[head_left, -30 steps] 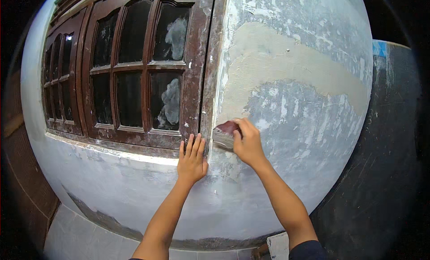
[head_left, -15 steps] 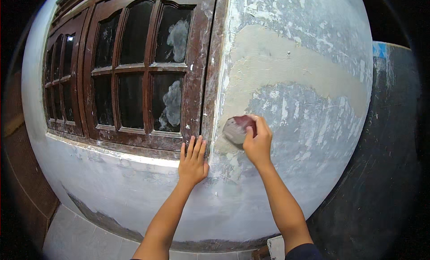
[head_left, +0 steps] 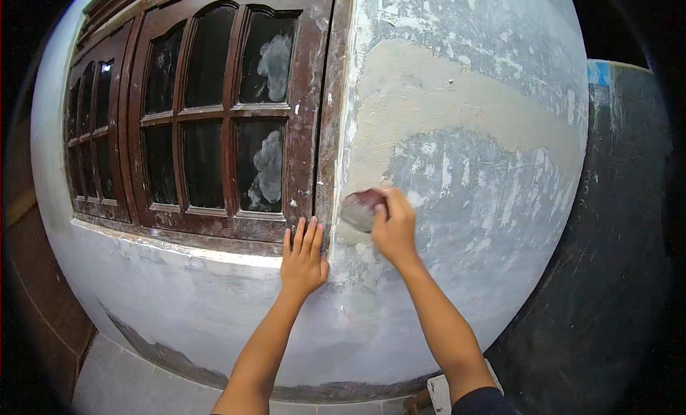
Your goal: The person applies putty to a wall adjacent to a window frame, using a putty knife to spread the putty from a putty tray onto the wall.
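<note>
My right hand (head_left: 395, 228) grips a piece of sandpaper (head_left: 359, 209), dark red along the top and grey with dust below. It is blurred by motion, against the wall just right of the window frame. Around it lies a beige patch of filler (head_left: 414, 83) over the flaking grey-white wall (head_left: 486, 172). Fingers spread and pointing up, my left hand (head_left: 303, 261) lies flat at the lower right corner of the brown wooden window (head_left: 214, 218). Its palm rests on the wall below the sill, and it holds nothing.
A white sill edge (head_left: 179, 248) runs under the window. Dark grey wall (head_left: 607, 222) stands at the right. Grey tiled floor (head_left: 121, 372) borders the wall's foot, with a pale block-like object (head_left: 439, 393) near my right forearm. A brown panel (head_left: 46, 272) is at the far left.
My right hand and the sandpaper have shifted slightly left, toward the window frame. The whole view has moved a little; my left hand keeps its place on the wall.
</note>
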The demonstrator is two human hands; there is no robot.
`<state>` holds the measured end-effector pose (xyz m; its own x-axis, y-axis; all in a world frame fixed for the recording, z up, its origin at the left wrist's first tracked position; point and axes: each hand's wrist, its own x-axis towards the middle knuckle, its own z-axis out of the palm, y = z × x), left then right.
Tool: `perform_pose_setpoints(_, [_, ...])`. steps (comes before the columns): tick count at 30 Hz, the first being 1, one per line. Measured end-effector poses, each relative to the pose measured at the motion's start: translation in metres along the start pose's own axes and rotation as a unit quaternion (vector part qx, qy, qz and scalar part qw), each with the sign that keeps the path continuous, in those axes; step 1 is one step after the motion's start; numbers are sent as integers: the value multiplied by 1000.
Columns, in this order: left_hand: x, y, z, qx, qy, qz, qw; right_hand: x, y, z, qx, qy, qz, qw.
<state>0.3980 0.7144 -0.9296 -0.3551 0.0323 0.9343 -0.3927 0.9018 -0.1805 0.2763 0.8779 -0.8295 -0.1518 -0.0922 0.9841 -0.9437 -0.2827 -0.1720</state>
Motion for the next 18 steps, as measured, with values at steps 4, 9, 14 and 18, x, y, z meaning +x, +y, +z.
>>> perform_pose_setpoints(4, [1,3,0,-1,-4,6,1000,9,10,-23,5,188,107,976])
perform_pose_setpoints(9, [-1,-1,-1,6,-13,2,1000,-5,4,-2,-41,18,48,998])
perform_pose_setpoints(14, [2,1,0,2,-13,8,1000,-4,26,-17,2,186,157,970])
perform_pose_setpoints(18, [-1,-1,0,7,-13,3,1000,-8,8,-6,-12,108,104,989])
